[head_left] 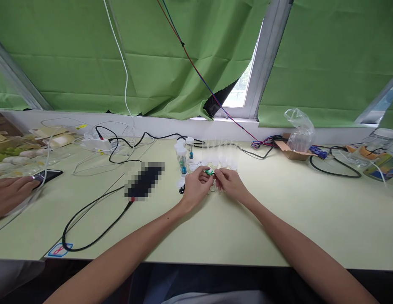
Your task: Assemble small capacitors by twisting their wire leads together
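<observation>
My left hand (196, 185) and my right hand (229, 182) meet over the pale green table (278, 211), fingers pinched together. Between them sits a small green object (210, 172), held by the left fingertips, with the right fingertips touching its end. Just behind the hands stands a row of clear plastic tubes (220, 154). Left of that row are capped tubes (182, 158) with blue and green bits inside. A white cap (181, 184) lies beside my left hand.
A black cable (88, 211) loops across the table's left part. Another person's hand (11, 192) rests on a phone (49, 175) at far left. A power strip (98, 143), a cardboard box with a plastic bag (297, 139) and green curtains (183, 55) lie behind.
</observation>
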`<action>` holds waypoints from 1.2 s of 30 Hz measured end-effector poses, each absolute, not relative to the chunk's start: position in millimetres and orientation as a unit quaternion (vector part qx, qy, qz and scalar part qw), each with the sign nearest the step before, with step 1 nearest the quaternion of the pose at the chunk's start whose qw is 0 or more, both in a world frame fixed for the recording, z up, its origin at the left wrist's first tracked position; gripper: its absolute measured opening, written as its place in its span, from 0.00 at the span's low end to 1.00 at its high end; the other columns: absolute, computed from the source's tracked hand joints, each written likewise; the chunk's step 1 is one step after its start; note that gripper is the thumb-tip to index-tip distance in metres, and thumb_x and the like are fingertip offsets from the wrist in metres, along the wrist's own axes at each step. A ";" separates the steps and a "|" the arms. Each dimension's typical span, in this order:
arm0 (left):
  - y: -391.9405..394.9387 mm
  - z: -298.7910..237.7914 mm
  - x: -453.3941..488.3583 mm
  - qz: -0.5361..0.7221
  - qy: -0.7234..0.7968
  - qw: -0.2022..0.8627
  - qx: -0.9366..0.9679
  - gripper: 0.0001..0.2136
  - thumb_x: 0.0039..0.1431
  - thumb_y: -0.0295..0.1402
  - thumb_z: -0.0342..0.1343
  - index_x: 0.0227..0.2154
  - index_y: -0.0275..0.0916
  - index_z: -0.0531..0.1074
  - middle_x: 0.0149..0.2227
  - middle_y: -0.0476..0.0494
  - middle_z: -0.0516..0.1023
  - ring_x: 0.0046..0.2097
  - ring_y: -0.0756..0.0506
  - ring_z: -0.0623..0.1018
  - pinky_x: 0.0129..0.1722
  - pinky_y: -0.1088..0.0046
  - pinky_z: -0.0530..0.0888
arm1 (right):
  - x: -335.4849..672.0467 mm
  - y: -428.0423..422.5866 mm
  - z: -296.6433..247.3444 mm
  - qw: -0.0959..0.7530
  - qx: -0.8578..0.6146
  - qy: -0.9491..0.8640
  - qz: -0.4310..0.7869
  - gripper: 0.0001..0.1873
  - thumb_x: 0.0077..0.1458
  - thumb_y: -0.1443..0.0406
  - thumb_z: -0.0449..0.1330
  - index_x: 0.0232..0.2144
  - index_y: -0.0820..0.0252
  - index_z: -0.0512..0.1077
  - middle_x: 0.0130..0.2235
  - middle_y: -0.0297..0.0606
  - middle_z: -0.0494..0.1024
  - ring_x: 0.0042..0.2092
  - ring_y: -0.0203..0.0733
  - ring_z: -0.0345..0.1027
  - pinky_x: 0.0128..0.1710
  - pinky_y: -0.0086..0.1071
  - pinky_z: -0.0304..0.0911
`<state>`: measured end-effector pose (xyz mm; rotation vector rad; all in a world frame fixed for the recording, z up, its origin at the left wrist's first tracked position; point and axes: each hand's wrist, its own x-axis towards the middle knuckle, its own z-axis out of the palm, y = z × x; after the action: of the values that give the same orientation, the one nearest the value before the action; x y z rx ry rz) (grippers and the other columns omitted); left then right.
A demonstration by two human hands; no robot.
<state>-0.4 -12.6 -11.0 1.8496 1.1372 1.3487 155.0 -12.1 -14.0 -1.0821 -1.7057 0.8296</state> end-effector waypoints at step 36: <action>-11.0 -13.4 -1.4 0.520 0.422 0.312 0.674 0.13 0.55 0.39 0.58 0.41 0.38 0.71 0.28 0.46 0.79 0.28 0.47 0.80 0.30 0.71 0.77 | 153.3 -16.6 -12.9 0.478 -0.424 -0.703 0.313 0.16 0.61 0.51 0.53 0.34 0.57 0.67 0.26 0.33 0.72 0.26 0.37 0.66 0.29 0.32 0.63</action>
<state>-1.4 -11.0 -13.4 1.7781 1.1140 1.3717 153.3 -16.6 -12.9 -1.0362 -1.7154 0.7635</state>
